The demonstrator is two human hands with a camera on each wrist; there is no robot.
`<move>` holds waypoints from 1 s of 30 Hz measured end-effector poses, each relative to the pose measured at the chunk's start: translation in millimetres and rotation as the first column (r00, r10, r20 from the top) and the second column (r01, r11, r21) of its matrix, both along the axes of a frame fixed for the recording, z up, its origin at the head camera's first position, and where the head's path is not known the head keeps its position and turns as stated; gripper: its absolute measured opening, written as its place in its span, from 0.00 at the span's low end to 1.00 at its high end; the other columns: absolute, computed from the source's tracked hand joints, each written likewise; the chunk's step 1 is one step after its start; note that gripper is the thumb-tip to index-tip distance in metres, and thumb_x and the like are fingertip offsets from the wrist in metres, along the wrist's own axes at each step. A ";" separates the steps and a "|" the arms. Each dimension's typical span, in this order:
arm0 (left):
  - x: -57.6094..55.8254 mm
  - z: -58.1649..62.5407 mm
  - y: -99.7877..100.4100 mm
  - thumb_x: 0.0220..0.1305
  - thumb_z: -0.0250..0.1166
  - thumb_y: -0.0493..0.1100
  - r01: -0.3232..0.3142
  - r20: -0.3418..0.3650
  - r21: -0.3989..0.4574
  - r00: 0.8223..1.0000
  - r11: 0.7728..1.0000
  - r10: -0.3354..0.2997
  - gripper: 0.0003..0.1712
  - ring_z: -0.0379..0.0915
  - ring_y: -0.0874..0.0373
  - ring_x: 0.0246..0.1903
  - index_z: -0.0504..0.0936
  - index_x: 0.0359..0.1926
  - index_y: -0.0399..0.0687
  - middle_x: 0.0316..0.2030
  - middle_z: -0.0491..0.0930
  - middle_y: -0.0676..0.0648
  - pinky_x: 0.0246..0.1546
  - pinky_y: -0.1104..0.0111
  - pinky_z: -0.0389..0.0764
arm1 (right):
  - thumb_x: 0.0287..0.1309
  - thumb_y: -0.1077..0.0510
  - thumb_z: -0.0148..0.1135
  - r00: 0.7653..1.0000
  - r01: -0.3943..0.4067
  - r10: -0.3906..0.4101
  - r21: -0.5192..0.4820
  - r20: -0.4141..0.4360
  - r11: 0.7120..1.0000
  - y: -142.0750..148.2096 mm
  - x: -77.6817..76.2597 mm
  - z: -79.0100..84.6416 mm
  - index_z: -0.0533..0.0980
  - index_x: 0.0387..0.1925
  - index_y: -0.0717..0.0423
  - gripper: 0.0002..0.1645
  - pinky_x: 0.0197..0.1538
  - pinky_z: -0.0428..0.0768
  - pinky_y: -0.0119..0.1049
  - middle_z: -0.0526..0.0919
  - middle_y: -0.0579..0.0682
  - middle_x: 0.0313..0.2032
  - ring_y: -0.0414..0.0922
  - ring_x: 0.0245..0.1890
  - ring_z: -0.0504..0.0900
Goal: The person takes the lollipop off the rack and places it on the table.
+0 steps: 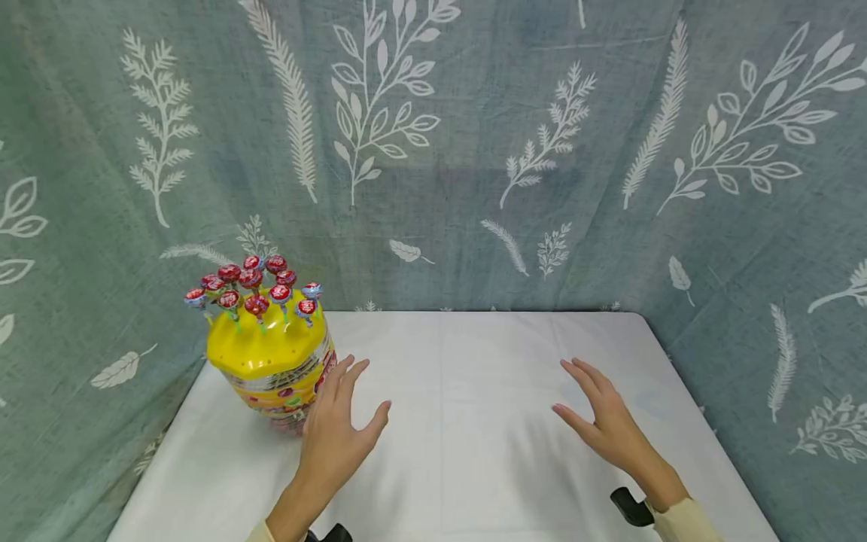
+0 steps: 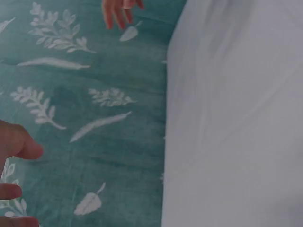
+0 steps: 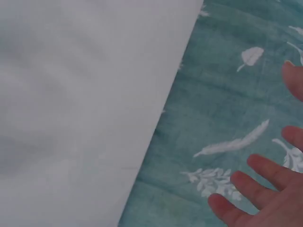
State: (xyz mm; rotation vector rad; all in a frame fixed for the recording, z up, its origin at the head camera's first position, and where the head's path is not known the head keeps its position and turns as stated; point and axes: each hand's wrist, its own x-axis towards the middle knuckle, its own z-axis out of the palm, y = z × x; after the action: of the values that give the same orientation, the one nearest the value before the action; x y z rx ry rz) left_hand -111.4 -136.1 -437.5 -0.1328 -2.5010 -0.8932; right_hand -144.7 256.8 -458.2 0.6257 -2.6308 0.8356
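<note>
A yellow-lidded tub (image 1: 264,350) stands on the table's left side in the head view, with several red-wrapped lollipops (image 1: 250,278) stuck upright in its lid. My left hand (image 1: 339,433) hovers just right of the tub, fingers extended and thumb spread, and overlaps the tub's lower edge in view; whether they touch I cannot tell. Over the right half of the table is my right hand (image 1: 606,425), its fingers stretched out and holding nothing. Spread fingers (image 3: 270,170) of that hand show in the right wrist view. Only parts of the left thumb and fingertips (image 2: 21,142) appear in the left wrist view.
A white-covered table (image 1: 474,354) lies beneath both hands. Green-blue cloth (image 1: 467,150) printed with white leaves hangs behind it and along both sides. Each wrist bears a black strap or mount, such as the right black mount (image 1: 631,507).
</note>
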 end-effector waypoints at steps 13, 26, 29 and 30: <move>16.8 30.5 -48.2 0.48 0.72 0.35 -0.042 -0.150 0.202 0.986 0.978 0.073 0.32 0.69 0.54 0.53 0.74 0.57 0.45 0.54 0.73 0.48 0.54 0.69 0.69 | 0.51 0.60 0.69 0.994 -0.103 0.100 -0.088 -0.039 0.991 -33.8 -3.8 23.1 0.67 0.63 0.52 0.37 0.44 0.76 0.49 0.73 0.50 0.56 0.49 0.52 0.73; 14.1 40.8 -92.1 0.45 0.72 0.31 -0.145 -0.287 0.243 0.934 0.959 0.214 0.30 0.64 0.52 0.52 0.77 0.54 0.40 0.53 0.74 0.42 0.48 0.74 0.62 | 0.52 0.64 0.67 0.966 -0.254 0.257 -0.239 -0.015 0.937 -86.8 -11.5 60.7 0.70 0.58 0.56 0.30 0.43 0.78 0.47 0.76 0.50 0.52 0.49 0.49 0.76; 10.0 41.0 -104.8 0.47 0.72 0.34 -0.181 -0.218 0.253 0.947 0.950 0.238 0.30 0.61 0.49 0.56 0.77 0.55 0.42 0.58 0.70 0.42 0.50 0.68 0.61 | 0.49 0.68 0.67 0.959 -0.275 0.283 -0.270 -0.008 0.923 -102.1 -7.0 79.8 0.71 0.55 0.61 0.29 0.43 0.77 0.50 0.77 0.55 0.50 0.50 0.48 0.76; 8.5 40.6 -109.0 0.48 0.72 0.35 -0.191 -0.187 0.260 0.952 0.947 0.243 0.30 0.60 0.48 0.58 0.77 0.55 0.43 0.59 0.69 0.43 0.51 0.64 0.61 | 0.49 0.69 0.67 0.957 -0.280 0.291 -0.276 -0.004 0.919 -106.4 -6.1 85.1 0.71 0.54 0.62 0.28 0.43 0.77 0.51 0.77 0.56 0.50 0.51 0.48 0.76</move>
State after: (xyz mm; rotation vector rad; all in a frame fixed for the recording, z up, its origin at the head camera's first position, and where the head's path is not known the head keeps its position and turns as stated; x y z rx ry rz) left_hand -102.9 -245.0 -396.9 0.1193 -2.1379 -1.0181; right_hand -150.8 150.4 -373.1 0.9366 -2.4220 1.2816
